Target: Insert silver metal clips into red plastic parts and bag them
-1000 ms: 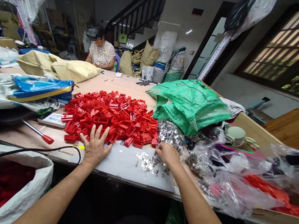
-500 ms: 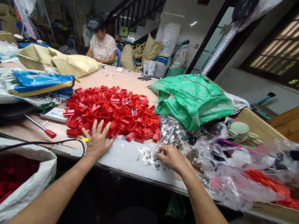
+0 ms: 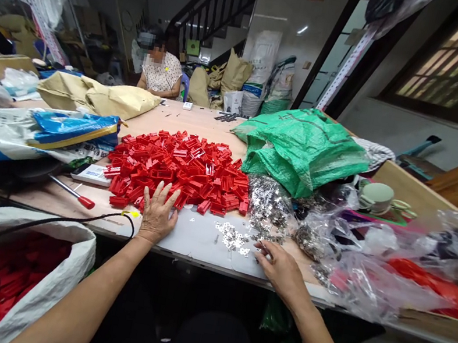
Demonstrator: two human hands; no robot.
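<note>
A big heap of small red plastic parts [image 3: 182,169] lies in the middle of the table. My left hand [image 3: 158,215] rests flat at the heap's near edge, fingers spread and touching the parts. Small shiny metal pieces [image 3: 235,237] lie scattered on the white sheet [image 3: 194,239] to the right of that hand. A larger pile of the same metal pieces [image 3: 267,205] sits in clear plastic behind them. My right hand [image 3: 280,268] lies near the table's front edge, just right of the scattered pieces, fingers curled and close together; whether they pinch a piece is hidden.
A green bag [image 3: 299,145] and clear plastic bags [image 3: 372,262] crowd the right side. A white sack of red parts [image 3: 1,279] stands lower left. A red-handled tool [image 3: 74,194] and black cable [image 3: 47,222] lie left. Another person [image 3: 160,73] sits at the far end.
My right hand has drawn back from the metal pieces toward the table's front edge and to the right. My left hand has stayed at the heap's edge. The view shifted slightly.
</note>
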